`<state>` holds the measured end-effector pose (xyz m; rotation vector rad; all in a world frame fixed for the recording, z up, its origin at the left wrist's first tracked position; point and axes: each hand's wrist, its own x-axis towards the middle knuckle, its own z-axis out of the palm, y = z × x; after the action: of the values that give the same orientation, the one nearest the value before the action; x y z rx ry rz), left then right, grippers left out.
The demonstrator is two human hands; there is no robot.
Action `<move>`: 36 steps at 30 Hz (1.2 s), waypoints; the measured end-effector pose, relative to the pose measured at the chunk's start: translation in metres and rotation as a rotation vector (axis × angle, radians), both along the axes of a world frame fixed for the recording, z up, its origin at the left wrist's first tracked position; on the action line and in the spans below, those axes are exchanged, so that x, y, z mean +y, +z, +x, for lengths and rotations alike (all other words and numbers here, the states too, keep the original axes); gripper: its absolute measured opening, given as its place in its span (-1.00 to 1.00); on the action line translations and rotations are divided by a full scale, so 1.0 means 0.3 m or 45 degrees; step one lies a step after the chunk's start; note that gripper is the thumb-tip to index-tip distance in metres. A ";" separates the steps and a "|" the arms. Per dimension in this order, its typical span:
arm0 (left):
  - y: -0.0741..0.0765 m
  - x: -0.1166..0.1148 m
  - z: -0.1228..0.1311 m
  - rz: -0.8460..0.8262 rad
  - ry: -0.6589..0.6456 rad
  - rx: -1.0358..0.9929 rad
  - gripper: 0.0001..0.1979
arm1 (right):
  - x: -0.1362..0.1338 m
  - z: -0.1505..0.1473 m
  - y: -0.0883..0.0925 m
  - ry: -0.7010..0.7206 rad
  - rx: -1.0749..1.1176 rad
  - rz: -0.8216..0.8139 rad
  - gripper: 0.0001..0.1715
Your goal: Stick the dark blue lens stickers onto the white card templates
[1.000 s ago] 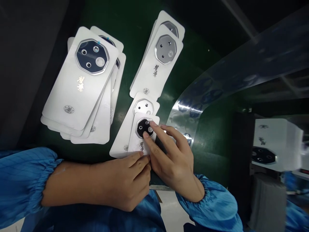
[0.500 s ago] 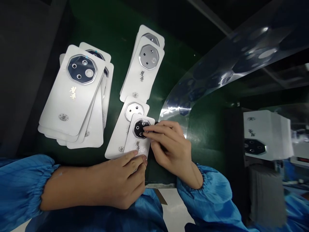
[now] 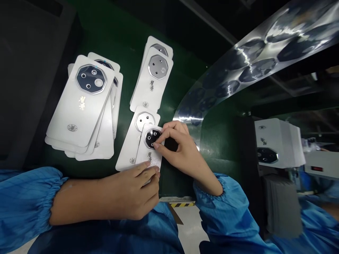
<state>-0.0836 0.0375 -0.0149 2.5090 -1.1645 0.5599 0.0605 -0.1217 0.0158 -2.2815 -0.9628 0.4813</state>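
A white phone back cover [image 3: 143,154] with a black octagonal camera panel [image 3: 148,135] lies in front of me, overlapping another white cover [image 3: 126,150] with a pale panel. My left hand [image 3: 135,194] grips its lower end, fingertips on the surface and thumb hidden. Over the panel's right edge, my right hand [image 3: 178,144] has thumb and index finger pinched together. What sits between those fingertips is too small to make out. Further up the table lies a stack of covers with grey panels [image 3: 158,67].
Left of my hands is a fanned pile of white covers [image 3: 76,116] with dark blue panels. A shiny clear film strip [image 3: 225,88] bearing dark round shapes curves across the right. Beyond the dark partition [image 3: 247,151] stand more covers [image 3: 280,141] and a blue sleeve [image 3: 317,225].
My right hand's fingers have gone from lying extended over the black panel to a thumb-and-index pinch at its edge. The left hand keeps its hold. The view has shifted slightly.
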 end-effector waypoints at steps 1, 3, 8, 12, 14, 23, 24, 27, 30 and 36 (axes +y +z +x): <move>0.001 0.000 0.000 0.005 -0.005 0.005 -0.78 | 0.002 0.008 0.004 0.008 0.011 -0.018 -0.90; 0.004 0.002 0.000 0.013 -0.016 0.019 -0.77 | 0.012 0.035 0.016 0.047 0.040 -0.074 -0.89; 0.010 0.008 0.000 0.022 -0.024 0.044 -0.75 | 0.061 0.130 0.056 0.183 0.183 -0.326 -0.84; 0.004 0.006 -0.003 0.037 -0.029 0.042 -0.73 | 0.080 0.159 0.070 0.294 0.224 -0.337 -0.89; 0.000 0.004 -0.003 0.038 -0.033 0.038 -0.73 | 0.079 0.157 0.069 0.292 0.205 -0.318 -0.89; 0.007 0.003 0.002 0.021 -0.029 0.043 -0.74 | 0.087 0.143 0.069 0.196 0.219 -0.322 -0.82; 0.007 0.003 0.002 0.020 -0.031 0.041 -0.74 | 0.087 0.143 0.070 0.192 0.224 -0.327 -0.81; 0.008 0.002 0.003 0.049 -0.038 0.040 -0.74 | 0.083 0.149 0.070 0.212 0.240 -0.323 -0.83; 0.011 0.003 0.003 0.070 -0.036 0.028 -0.73 | 0.076 0.158 0.072 0.234 0.269 -0.309 -0.90; 0.012 0.006 -0.002 0.139 -0.064 0.091 -0.68 | 0.093 0.147 0.082 0.178 0.362 -0.431 -0.91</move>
<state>-0.0841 0.0394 -0.0111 2.5597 -1.2594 0.4006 0.1046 -0.0937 0.0403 -2.3566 -0.9560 1.0688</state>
